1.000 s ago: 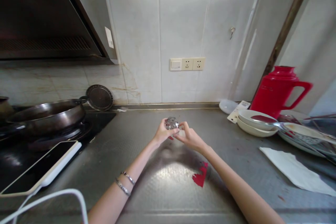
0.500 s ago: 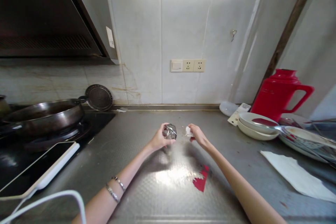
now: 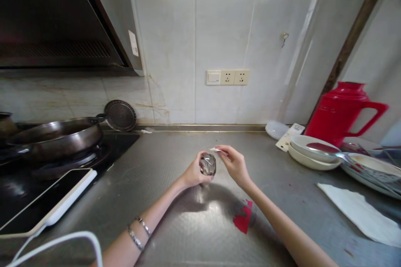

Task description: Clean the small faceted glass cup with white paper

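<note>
A small round jar-like object [image 3: 208, 164], shiny and greyish, is held by my left hand [image 3: 194, 172], whose fingers wrap its left side above the metal counter. Close by on the right, my right hand [image 3: 234, 162] pinches a small white scrap [image 3: 214, 149] near the object's top edge. The hands are slightly apart. Nearer me on the counter lies a torn red piece [image 3: 243, 218]. I cannot make out what is inside the round object.
On the left are a pan [image 3: 59, 137] on the stove and a phone [image 3: 46, 202] with a white cable. At the right stand a red thermos [image 3: 338, 114], stacked bowls [image 3: 308, 156], a patterned plate [image 3: 372, 171] and a white paper sheet [image 3: 360, 215].
My right hand has come up closer to the round object, bringing the white scrap beside its top. The left hand has shifted slightly down and right, and the view has moved a little.
</note>
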The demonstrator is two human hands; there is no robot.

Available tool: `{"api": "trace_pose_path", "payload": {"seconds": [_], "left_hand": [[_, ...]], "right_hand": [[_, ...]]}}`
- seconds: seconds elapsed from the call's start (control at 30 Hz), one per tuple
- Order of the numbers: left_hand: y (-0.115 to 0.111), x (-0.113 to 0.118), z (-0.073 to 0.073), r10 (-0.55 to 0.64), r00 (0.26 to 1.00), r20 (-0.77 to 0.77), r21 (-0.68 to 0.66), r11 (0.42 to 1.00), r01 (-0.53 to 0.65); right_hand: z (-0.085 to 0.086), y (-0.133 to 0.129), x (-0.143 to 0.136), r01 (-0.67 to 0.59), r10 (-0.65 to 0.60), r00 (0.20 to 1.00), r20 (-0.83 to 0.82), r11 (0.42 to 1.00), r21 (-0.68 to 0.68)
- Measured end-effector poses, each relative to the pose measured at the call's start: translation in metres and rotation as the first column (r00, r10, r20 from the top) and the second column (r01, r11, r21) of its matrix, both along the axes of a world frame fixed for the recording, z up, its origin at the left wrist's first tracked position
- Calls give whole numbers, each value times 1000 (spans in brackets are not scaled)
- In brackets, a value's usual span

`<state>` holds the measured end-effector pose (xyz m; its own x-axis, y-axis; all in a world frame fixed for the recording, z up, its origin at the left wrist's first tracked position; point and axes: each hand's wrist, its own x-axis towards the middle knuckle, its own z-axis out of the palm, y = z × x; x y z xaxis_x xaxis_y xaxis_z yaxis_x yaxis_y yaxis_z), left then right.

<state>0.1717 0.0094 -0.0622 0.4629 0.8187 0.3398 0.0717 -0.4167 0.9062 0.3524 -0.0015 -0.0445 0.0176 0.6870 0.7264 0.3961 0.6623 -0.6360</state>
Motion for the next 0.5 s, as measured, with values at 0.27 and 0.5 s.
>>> {"api": "trace_pose_path", "payload": {"seconds": [0.27, 0.5], "left_hand": [[0, 4, -1, -14, 994, 109, 64, 998, 7], [-3, 4, 3, 12, 995, 94, 49, 999, -17]], "right_hand": [[-4, -20, -14, -201, 123, 939, 320, 954, 224], [-3, -19, -13, -155, 106, 958, 266, 973, 170]]}}
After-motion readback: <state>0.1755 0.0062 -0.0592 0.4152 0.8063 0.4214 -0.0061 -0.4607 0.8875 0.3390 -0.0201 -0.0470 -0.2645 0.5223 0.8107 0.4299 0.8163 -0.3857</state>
